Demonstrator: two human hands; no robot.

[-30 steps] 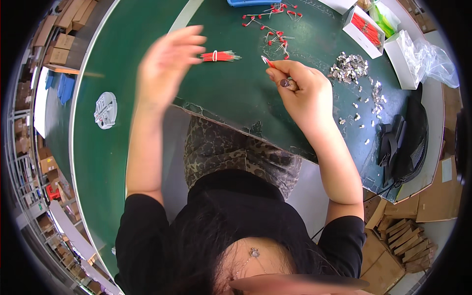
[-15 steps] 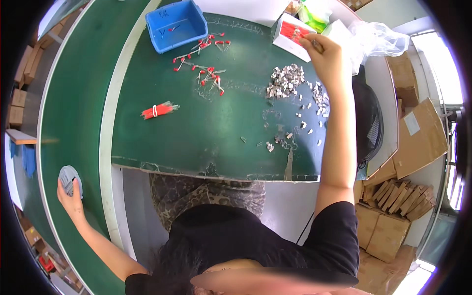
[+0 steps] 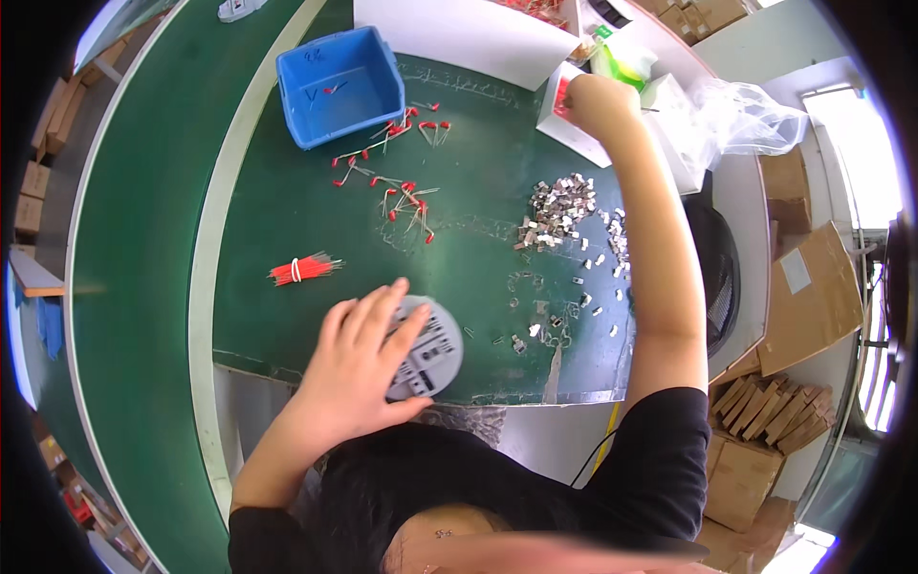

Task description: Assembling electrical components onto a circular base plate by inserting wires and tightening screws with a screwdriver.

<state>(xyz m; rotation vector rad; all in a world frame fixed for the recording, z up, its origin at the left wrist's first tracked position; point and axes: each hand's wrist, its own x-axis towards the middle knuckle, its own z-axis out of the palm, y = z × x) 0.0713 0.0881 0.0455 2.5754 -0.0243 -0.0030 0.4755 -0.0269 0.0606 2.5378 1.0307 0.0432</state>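
My left hand (image 3: 356, 371) grips a round grey disc (image 3: 442, 349) with dark slots and markings, fingers on its far side and thumb at its near side. The disc is at the table's front edge. Over a white box (image 3: 583, 139) of red pieces, my right hand (image 3: 604, 103) is curled, its fingertips hidden. A thin dark end sticks out beside that hand; what it belongs to cannot be made out. Red-headed parts with wire legs (image 3: 406, 196) lie scattered mid-table. A banded bundle of red, wire-ended pieces (image 3: 304, 269) lies on the left.
A blue bin (image 3: 339, 124) stands at the far left with a red part inside. Small metal pieces (image 3: 562, 206) are heaped at the right. A green belt (image 3: 143, 210) runs along the left, bearing another grey disc (image 3: 239, 8). Clear plastic bags (image 3: 751, 115) lie far right.
My left hand has brought the grey disc from the green belt rightward to the table's front edge. My right hand has turned and its fingers are now lower at the white box.
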